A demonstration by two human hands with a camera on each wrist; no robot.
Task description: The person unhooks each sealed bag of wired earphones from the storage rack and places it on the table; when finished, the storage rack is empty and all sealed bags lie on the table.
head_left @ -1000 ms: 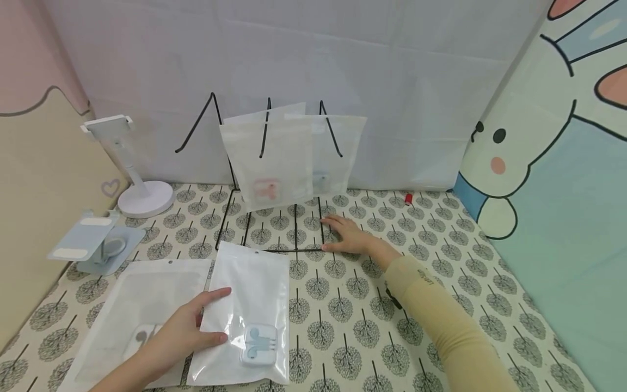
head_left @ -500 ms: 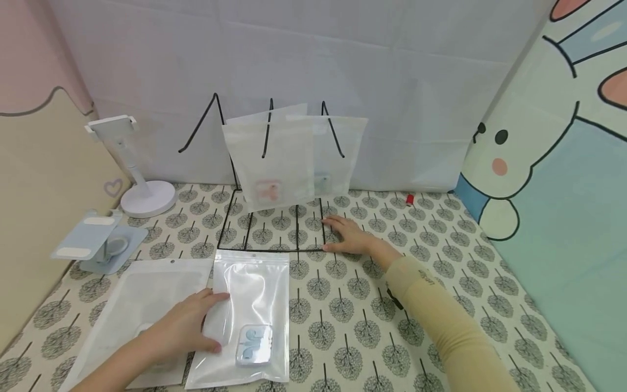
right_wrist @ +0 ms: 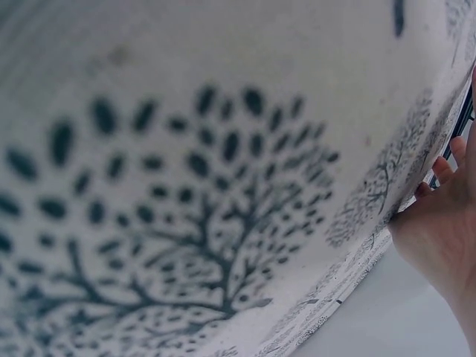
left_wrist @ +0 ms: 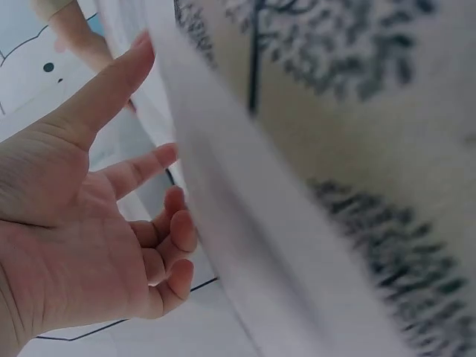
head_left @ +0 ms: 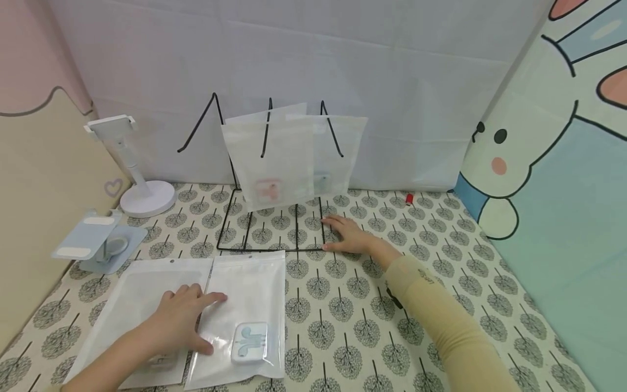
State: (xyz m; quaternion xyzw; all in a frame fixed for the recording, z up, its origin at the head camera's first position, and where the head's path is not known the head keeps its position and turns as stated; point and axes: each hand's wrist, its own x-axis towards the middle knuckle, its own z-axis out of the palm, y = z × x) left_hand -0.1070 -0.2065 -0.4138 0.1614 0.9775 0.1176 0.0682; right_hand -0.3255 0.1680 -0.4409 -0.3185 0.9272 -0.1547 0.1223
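Observation:
My left hand point(head_left: 176, 321) is over two white zip pouches, its index fingertip and thumb at the left part of the right-hand pouch point(head_left: 242, 291). In the left wrist view its thumb and index finger are spread while the other fingers bend loosely. That pouch lies flat, with a clear case of light-blue earphones point(head_left: 250, 342) inside. The left-hand pouch point(head_left: 134, 294) is partly covered by my hand and forearm. My right hand point(head_left: 348, 235) rests at the right side of the black wire rack's base point(head_left: 269, 250), fingers extended against the wire.
Two frosted pouches hang on the rack's hooks: one with pink earphones point(head_left: 279, 158), another with a blue item point(head_left: 340, 163). A white stand point(head_left: 147, 198) and a pale-blue folding stand point(head_left: 112, 247) are at left. A small red object point(head_left: 409, 199) lies at back right.
The right-hand pouch has straightened, settled flat and slid slightly left beside the other pouch. My left hand has drawn back a little leftward. My right hand has stayed at the rack.

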